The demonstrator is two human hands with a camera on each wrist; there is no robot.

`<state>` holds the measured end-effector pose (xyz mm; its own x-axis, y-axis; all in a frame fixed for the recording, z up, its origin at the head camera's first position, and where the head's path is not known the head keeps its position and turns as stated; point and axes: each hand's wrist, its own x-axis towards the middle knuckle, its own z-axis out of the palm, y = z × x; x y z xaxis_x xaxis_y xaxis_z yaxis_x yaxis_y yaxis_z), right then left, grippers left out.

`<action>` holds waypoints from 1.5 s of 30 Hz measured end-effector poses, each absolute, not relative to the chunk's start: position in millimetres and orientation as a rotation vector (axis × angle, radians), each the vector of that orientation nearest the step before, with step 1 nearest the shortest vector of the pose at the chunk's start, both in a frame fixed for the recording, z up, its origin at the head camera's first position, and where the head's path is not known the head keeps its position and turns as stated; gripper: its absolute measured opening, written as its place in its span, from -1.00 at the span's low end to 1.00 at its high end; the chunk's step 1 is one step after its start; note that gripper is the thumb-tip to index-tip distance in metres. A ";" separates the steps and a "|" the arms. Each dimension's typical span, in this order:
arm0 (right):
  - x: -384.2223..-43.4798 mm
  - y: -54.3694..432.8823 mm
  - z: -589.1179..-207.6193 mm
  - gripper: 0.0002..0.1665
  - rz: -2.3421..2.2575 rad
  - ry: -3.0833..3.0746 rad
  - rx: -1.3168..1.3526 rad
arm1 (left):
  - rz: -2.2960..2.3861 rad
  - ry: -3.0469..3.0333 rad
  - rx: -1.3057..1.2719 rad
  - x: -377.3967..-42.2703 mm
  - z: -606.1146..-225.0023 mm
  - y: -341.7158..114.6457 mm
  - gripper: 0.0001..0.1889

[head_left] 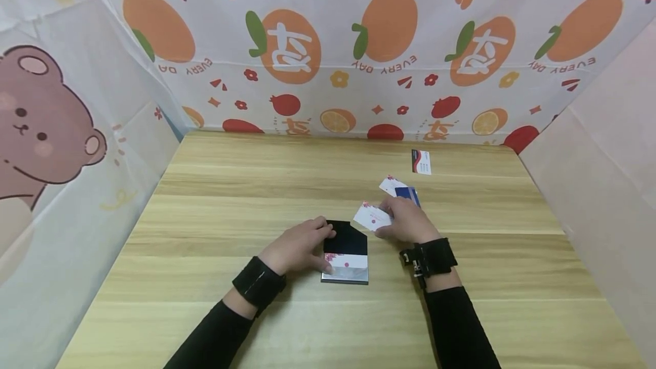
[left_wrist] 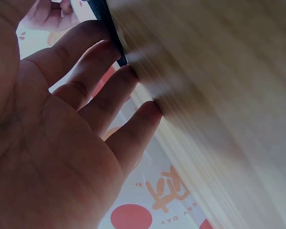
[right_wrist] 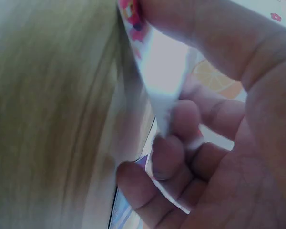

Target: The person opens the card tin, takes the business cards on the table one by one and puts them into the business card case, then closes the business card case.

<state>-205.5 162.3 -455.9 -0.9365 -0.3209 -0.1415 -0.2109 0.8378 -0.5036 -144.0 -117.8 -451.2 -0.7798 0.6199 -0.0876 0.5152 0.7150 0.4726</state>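
Flat on the table lies a black card holder (head_left: 345, 238) with its flap spread away from the person. A white card with pink flowers (head_left: 353, 260) sits in its clear front pocket. My left hand (head_left: 301, 246) rests on the holder's left side, thumb at the pocket and fingertips on the flap. In the left wrist view, those fingers (left_wrist: 107, 100) extend to the holder's black edge and the tabletop. My right hand (head_left: 407, 221) pinches another white flowered business card (head_left: 372, 217) between thumb and fingers, just right of the flap; the right wrist view shows this card (right_wrist: 164, 67) tilted.
Beyond the right hand, a blue card (head_left: 408, 193) overlaps a white flowered card (head_left: 391, 184). Farther back lies a black, red and white card (head_left: 422, 162). Patterned cloth (head_left: 338, 95) hangs behind the wooden table (head_left: 230, 187), with more cloth at both sides.
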 end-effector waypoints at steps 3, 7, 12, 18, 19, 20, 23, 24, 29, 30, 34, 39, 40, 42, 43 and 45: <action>-204.3 160.6 -455.0 -0.65 -0.769 2.826 -0.437 | 0.632 2.682 0.907 -143.3 -451.0 -118.5 -0.18; -202.4 157.0 -452.0 -0.87 -0.883 2.829 -0.483 | 0.637 2.681 0.919 -142.3 -450.2 -118.8 -0.18; -200.9 152.3 -446.6 -0.51 -0.918 2.845 -0.519 | 0.640 2.678 0.911 -141.8 -448.7 -118.5 -0.19; -200.8 149.6 -447.2 -0.11 -0.967 2.894 -0.565 | 0.634 2.677 0.915 -141.7 -448.2 -117.9 -0.20; -200.4 149.5 -447.3 -0.16 -0.994 2.895 -0.560 | 0.632 2.675 0.916 -141.9 -448.2 -117.8 -0.19; -200.0 149.4 -447.4 -0.24 -1.011 2.900 -0.553 | 0.632 2.674 0.915 -142.0 -448.0 -117.8 -0.19; -200.0 150.0 -446.6 -0.46 -1.054 2.931 -0.559 | 0.626 2.676 0.906 -142.5 -448.1 -117.9 -0.19; -200.0 150.4 -446.0 -0.52 -1.068 2.941 -0.550 | 0.627 2.676 0.906 -142.7 -448.1 -117.9 -0.19; -200.2 151.5 -443.2 -0.69 -1.103 2.957 -0.536 | 0.630 2.677 0.901 -143.1 -448.9 -118.3 -0.19; -200.1 151.6 -443.1 -0.71 -1.119 2.949 -0.540 | 0.632 2.675 0.899 -143.0 -449.0 -118.5 -0.19; -201.0 152.0 -445.7 -0.76 -1.155 2.930 -0.585 | 0.636 2.676 0.899 -142.6 -450.8 -118.8 -0.18; -202.5 151.8 -446.6 -0.75 -1.153 2.917 -0.630 | 0.627 2.688 0.925 -143.0 -452.6 -118.4 -0.17; -202.2 151.6 -445.6 -0.72 -1.159 2.914 -0.637 | 0.628 2.689 0.925 -143.2 -452.5 -118.1 -0.17; -201.5 151.1 -443.5 -0.71 -1.167 2.913 -0.639 | 0.629 2.692 0.928 -143.7 -452.0 -117.8 -0.17; -200.8 150.1 -442.4 -0.72 -1.175 2.903 -0.641 | 0.629 2.693 0.925 -143.4 -451.4 -118.1 -0.17; -199.0 147.9 -440.1 -0.76 -1.195 2.867 -0.657 | 0.636 2.687 0.922 -143.1 -450.3 -118.8 -0.17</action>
